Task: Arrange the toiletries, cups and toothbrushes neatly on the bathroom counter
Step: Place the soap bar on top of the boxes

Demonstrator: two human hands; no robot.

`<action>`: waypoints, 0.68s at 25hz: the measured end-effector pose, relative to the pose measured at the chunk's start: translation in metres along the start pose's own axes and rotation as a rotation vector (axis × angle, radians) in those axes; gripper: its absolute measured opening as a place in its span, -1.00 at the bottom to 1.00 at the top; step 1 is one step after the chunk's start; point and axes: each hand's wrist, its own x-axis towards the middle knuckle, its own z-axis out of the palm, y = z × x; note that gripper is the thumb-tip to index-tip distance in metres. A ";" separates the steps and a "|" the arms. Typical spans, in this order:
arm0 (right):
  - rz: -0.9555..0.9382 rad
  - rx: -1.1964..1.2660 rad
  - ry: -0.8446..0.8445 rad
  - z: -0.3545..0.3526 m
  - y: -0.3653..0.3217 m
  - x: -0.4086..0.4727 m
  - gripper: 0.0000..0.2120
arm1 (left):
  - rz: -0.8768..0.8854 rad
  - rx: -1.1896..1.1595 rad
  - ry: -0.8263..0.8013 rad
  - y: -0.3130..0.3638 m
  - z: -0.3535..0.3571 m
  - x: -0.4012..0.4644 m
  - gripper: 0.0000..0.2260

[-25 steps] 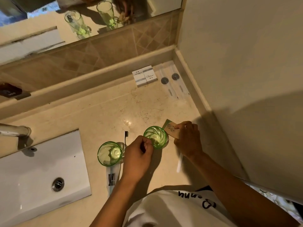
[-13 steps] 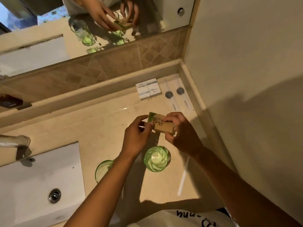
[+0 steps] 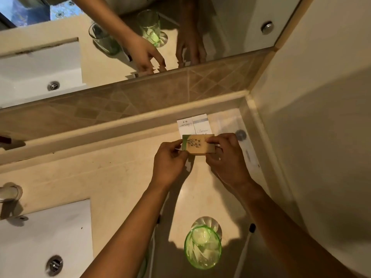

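Head view shows both hands at the back right corner of the table, sharing one small tan soap box (image 3: 197, 145) printed with a green sprig. The left hand (image 3: 169, 163) pinches its left end between thumb and fingertips; the right hand (image 3: 226, 157) pinches the right end, fingers curled over the top edge. A second ago the left hand was at the rim of a green glass cup while the right alone held the box near it; since then both hands have carried the box away from the cups and toward the back ledge. It now hovers just in front of two white boxes (image 3: 193, 125) lying side by side against the ledge, its far edge overlapping them in this view; whether it touches them or the table I cannot tell.

That shift suggests the cups are settled for now and the boxes are being grouped into a row at the corner. One green cup (image 3: 202, 247) stands near the front edge, well apart from the hands. A toothbrush (image 3: 246, 249) lies beside it to the right, and flat sachets (image 3: 241, 135) sit by the wall. Sink (image 3: 46, 233) and tap (image 3: 10, 194) lie at left.
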 end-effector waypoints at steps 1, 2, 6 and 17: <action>-0.006 -0.022 0.003 0.003 0.002 0.011 -0.61 | 0.013 0.002 0.007 0.001 0.002 0.008 -0.65; -0.021 -0.045 0.010 0.004 0.001 0.022 -0.61 | 0.027 0.002 0.019 0.003 0.003 0.015 -0.65; -0.071 -0.176 0.063 0.009 -0.002 0.059 -0.67 | 0.059 -0.016 0.129 0.004 0.008 0.037 -0.67; -0.002 -0.243 0.081 0.019 0.007 0.080 -0.69 | 0.071 -0.042 0.182 -0.001 0.023 0.058 -0.61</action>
